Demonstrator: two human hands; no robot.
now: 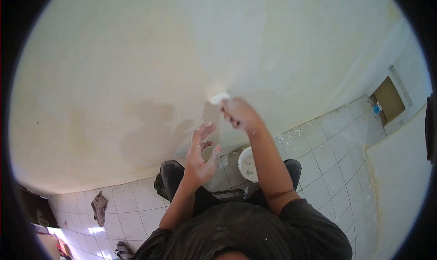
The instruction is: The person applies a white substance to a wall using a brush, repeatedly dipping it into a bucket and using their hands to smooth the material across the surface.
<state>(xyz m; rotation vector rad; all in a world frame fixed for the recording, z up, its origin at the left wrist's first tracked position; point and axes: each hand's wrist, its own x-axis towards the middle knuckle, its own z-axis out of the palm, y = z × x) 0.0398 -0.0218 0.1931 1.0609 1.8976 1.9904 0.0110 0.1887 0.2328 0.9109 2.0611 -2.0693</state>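
My right hand (241, 114) is closed around what looks like a putty knife (219, 97), whose white, blurred end meets the pale wall (136, 64). The handle is mostly hidden in my fist. Lower and to the left, my left hand (201, 157) is raised with its fingers curved and apart, holding nothing. White smears coat its fingers and palm. Below my right forearm stands a white bucket (242, 162) with whitish paste inside, partly covered by that arm.
Pale floor tiles (314, 157) carry white splatter near the wall's base. A crumpled cloth (99, 207) lies at the left, with a sandal (123, 250) nearer me. At the far right, a small blue-and-white item (377, 107) sits by a brownish opening (389, 100).
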